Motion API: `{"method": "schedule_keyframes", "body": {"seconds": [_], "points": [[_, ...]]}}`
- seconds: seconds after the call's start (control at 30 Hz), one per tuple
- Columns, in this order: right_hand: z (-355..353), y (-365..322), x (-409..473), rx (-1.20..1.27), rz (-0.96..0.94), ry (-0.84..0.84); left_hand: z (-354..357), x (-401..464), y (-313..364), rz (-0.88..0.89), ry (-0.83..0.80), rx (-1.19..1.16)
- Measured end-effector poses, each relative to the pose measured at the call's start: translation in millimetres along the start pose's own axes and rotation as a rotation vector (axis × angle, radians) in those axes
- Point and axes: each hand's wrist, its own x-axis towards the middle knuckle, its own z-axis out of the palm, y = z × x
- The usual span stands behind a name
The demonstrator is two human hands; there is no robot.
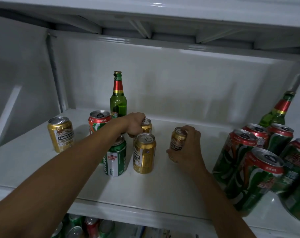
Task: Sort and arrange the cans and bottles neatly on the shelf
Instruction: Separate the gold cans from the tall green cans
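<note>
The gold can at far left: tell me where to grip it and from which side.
Grip the gold can round its mid-body, coming from the front or its left. It stands upright and alone, with open shelf on those sides; the red-and-green can stands to its right, so a side wrap looks easiest.

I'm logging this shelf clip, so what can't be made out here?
Head view only:
- Gold can in left hand: mostly hidden by the hand.
- Right hand covers its gold can's far side.
- Rightmost green can: cut by frame edge.
- Lower-shelf cans: cut off, dark.
</note>
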Motion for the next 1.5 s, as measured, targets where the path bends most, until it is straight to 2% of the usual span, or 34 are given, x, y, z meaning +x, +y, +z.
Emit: {"method": "schedule_keyframes", "body": {"seconds": [0.37,0.57,0.63,0.73,0.83,0.9,0.97,1.07,1.17,1.3,1.5], "points": [[4.8,8.9,-10.2,0.095,0.034,-0.009,-3.6,-8.9,10.7,0.005,-0.087,-0.124],[-0.8,-11.6,-16.2,0.058,0.025,0.024,-15.5,-27.4,20.6,0.101,0.020,-0.074],[-1.7,-19.9,-17.2,0.002,0.001,0.063,-22.3,-41.6,24.9,0.171,0.125,-0.083],[-4.1,-37.0,-26.1,-0.142,-0.014,0.215,-21.4,-73.6,30.1,0.317,0.329,-0.101],[-7.4,-56.3,-49.1,-0.200,-0.110,0.369,-0.1,-121.0,29.0,0.474,0.611,-0.180],[-5.9,-61.4,-68.7,-0.230,-0.198,0.433,20.6,-154.8,18.8,0.505,0.797,-0.294],[0.3,-60.3,-90.2,-0.219,-0.215,0.449,41.7,-184.6,-1.5,0.438,0.930,-0.415],[10.5,-57.7,-122.0,-0.122,-0.182,0.408,66.5,-218.4,-40.4,0.206,1.066,-0.507],[21.2,-65.1,-135.3,-0.050,-0.164,0.375,78.7,-244.3,-76.9,-0.053,1.096,-0.593],[36.1,-86.3,-134.9,0.031,-0.198,0.326,85.1,-269.6,-104.6,-0.272,1.118,-0.654],[71.1,-127.9,-147.2,0.123,-0.292,0.152,87.2,-290.9,-130.1,-0.349,1.098,-0.728]]}}
